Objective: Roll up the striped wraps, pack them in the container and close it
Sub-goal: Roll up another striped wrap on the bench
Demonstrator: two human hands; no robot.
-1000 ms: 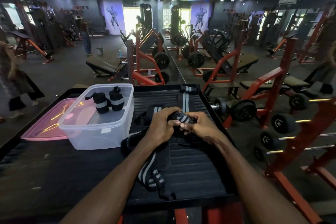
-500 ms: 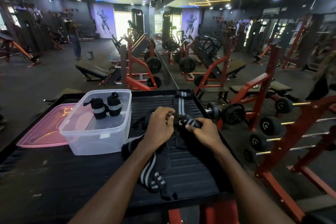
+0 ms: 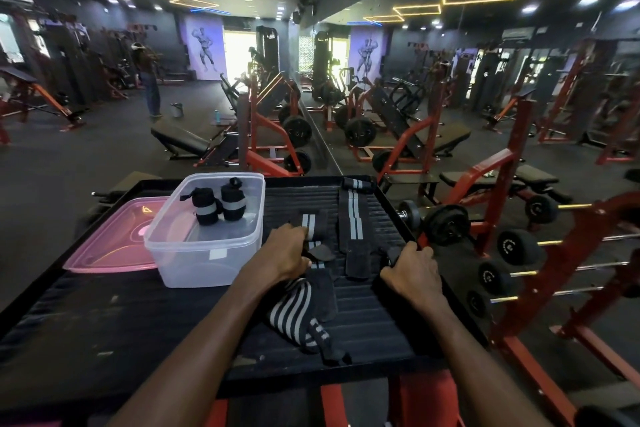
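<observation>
A clear plastic container [image 3: 204, 253] stands on the black ribbed tray [image 3: 104, 322] and holds two rolled black wraps with grey bands [image 3: 207, 208] [image 3: 232, 203]. My left hand [image 3: 287, 250] is closed on a short striped wrap [image 3: 311, 222] just right of the container. My right hand [image 3: 412, 270] is curled at the tray's right edge around a small black strap end; what it belongs to is hidden. A long striped wrap [image 3: 353, 218] lies flat between the hands. Another striped wrap [image 3: 294, 308] lies bunched under my left forearm.
The pink lid [image 3: 110, 246] lies flat left of the container. Dumbbells [image 3: 446, 225] on a red rack stand close to the tray's right side. Red benches and machines fill the floor beyond, and a person [image 3: 149, 80] stands far back left.
My hands were together on a partly rolled wrap at the tray's middle. They have now come apart: the left stays on a wrap, the right has moved to the tray's right edge.
</observation>
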